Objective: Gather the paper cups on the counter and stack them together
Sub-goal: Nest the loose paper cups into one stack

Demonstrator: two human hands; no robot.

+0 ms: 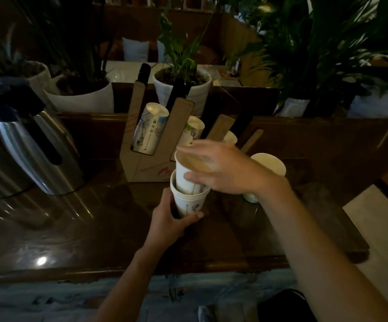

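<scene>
My left hand (173,220) grips the base of a short stack of white paper cups (189,202) above the dark wooden counter (72,228). My right hand (220,169) holds another white paper cup (184,170) from above, its lower half sunk into the stack's top. A loose paper cup (270,165) stands on the counter behind my right wrist, partly hidden by it.
A cardboard cup holder (141,163) with slanted sleeves of cups (151,127) stands just behind the stack. A steel thermos jug (21,147) sits at the left. Potted plants (181,89) line the ledge behind. The counter's front edge runs near my body.
</scene>
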